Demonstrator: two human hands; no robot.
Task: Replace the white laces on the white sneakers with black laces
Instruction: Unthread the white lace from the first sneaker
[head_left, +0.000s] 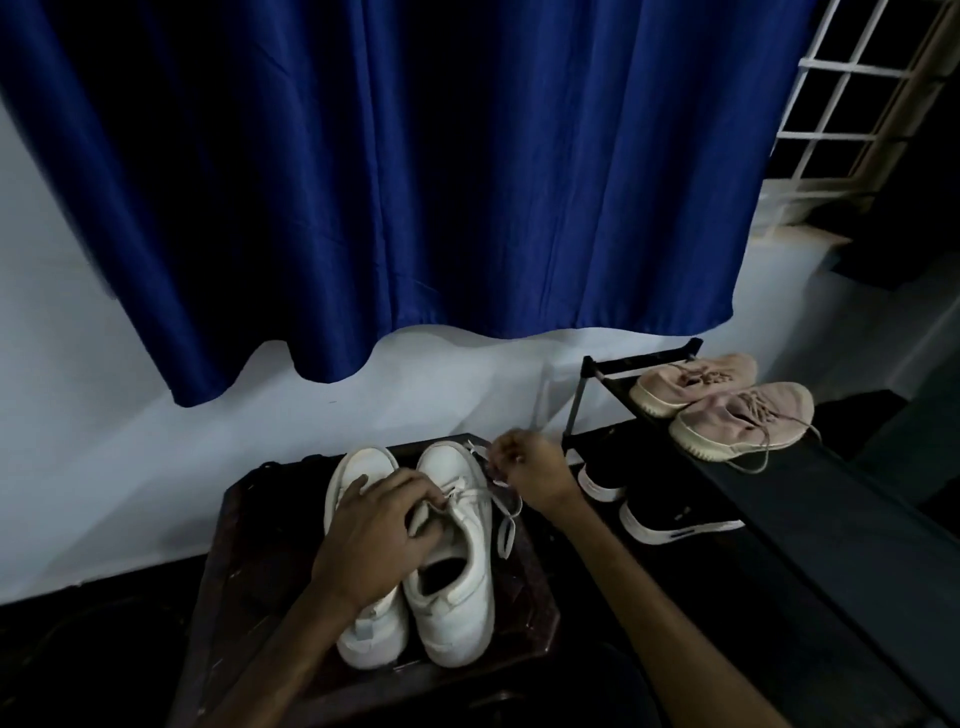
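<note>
Two white sneakers stand side by side, toes away from me, on a dark wooden stool (234, 561). My left hand (371, 535) lies over the left sneaker (358, 467) and grips the tongue and lace area of the right sneaker (457, 582). My right hand (530, 470) is just right of that shoe's toe and pinches the white lace (506, 525), pulled out sideways; a loose end hangs down beside the shoe. No black laces are in view.
A black shoe rack (810, 499) stands to the right with a pink pair (727, 402) on top and a black pair with white soles (654, 512) below. A blue curtain (415, 182) hangs against the white wall behind the stool.
</note>
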